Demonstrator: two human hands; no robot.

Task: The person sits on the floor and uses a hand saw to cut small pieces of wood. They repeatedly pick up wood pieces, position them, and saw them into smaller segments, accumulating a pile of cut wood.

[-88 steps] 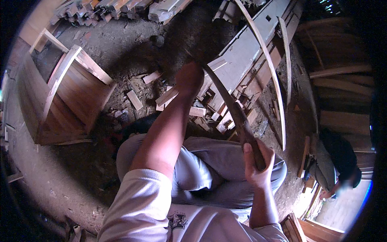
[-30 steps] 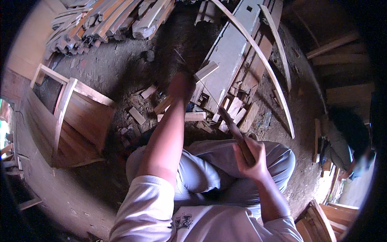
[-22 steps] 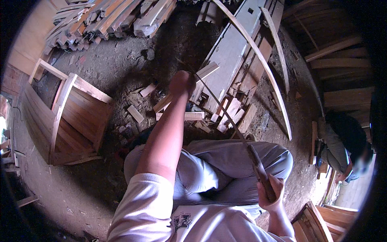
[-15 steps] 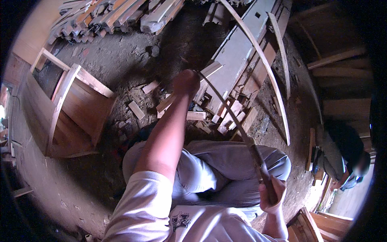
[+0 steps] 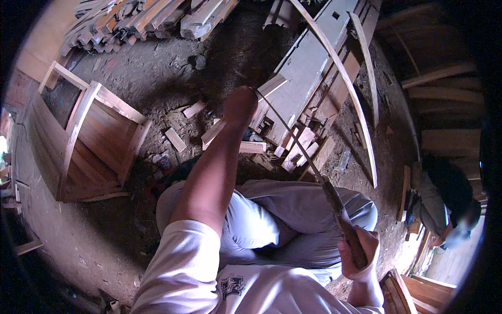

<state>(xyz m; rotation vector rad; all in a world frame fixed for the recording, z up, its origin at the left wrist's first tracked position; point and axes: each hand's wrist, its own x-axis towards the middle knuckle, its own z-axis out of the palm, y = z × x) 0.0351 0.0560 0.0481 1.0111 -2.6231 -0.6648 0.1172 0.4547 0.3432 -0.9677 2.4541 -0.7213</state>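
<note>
My right hand (image 5: pixel 360 251) is wrapped round the brown wooden handle of a long, narrow-bladed knife (image 5: pixel 296 140), at the lower right beside my knee. The blade slants up and left across the scrap wood and shows nearly edge-on. Beyond my knees, my left hand (image 5: pixel 242 104) is a closed fist in shadow, where the far end of the blade meets it. It appears to grip that end, though its fingers are hidden. Close beside this fist, a pale wood strip (image 5: pixel 273 85) lies over a grey board (image 5: pixel 307 60).
Offcuts (image 5: pixel 300 152) litter the ground before my knees. A wooden frame with plank sides (image 5: pixel 99 138) stands at left; stacked timber (image 5: pixel 141 21) lies at the far left. A curved strip (image 5: pixel 340 73) crosses the right side. Another person (image 5: pixel 449 188) is at far right.
The knife has turned, so its blade looks thinner. My right hand has shifted slightly down and right with the handle. My left fist has moved a little up and left.
</note>
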